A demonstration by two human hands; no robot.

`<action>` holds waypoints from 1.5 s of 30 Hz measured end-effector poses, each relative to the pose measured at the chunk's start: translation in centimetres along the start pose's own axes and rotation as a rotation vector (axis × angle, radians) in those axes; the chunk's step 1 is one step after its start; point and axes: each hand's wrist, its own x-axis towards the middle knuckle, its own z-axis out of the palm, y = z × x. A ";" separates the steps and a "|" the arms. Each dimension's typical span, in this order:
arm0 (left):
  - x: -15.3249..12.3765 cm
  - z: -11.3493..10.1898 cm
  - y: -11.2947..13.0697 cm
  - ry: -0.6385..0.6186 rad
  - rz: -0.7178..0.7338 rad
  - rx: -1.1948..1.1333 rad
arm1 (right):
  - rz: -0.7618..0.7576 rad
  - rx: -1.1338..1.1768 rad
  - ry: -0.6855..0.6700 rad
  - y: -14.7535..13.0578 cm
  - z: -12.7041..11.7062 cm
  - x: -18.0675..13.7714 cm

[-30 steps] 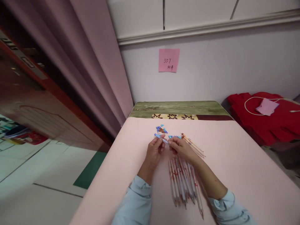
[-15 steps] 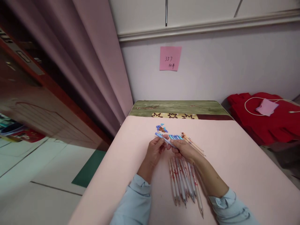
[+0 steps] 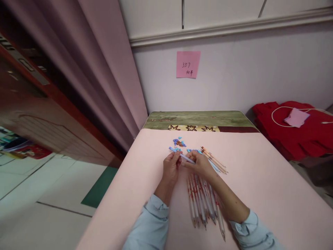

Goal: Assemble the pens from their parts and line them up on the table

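A lavender-blue pen (image 3: pixel 186 158) with a brighter blue end slants between my two hands above the table. My left hand (image 3: pixel 171 166) pinches it near its blue end. At its lower right end my right hand (image 3: pixel 201 165) curls around the barrel, thumb below and fingers above. Just beyond my hands lies a small pile of blue, light-blue and brown pieces (image 3: pixel 179 142). Partly hidden behind my right hand is a row of blue pens (image 3: pixel 214 166), with orange-tan pens (image 3: pixel 213 157) beside it. Nearer me, several clear pens with red markings (image 3: pixel 201 201) lie side by side.
The pink-covered table (image 3: pixel 260 194) has a green wood-patterned far edge (image 3: pixel 197 118) against the wall. A pink note (image 3: pixel 188 65) is stuck on the wall. Red cloth (image 3: pixel 312 135) with a white cable lies at the right. A curtain (image 3: pixel 111 66) and wooden door (image 3: pixel 65 114) border the left.
My right hand has shifted its hold, its fingers lifting and loosening so that more of the pen's lower barrel shows. The pen and my left hand have moved slightly left.
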 end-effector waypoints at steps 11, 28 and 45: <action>0.2 -0.1 -0.4 0.070 0.005 0.086 | 0.044 -0.046 0.054 1.2 0.5 0.4; 0.2 0.0 -0.8 0.061 -0.030 0.033 | 0.066 -0.084 0.091 1.3 0.4 0.4; -0.1 0.7 -0.7 0.027 0.024 0.076 | 0.087 -0.078 -0.019 0.4 0.3 0.3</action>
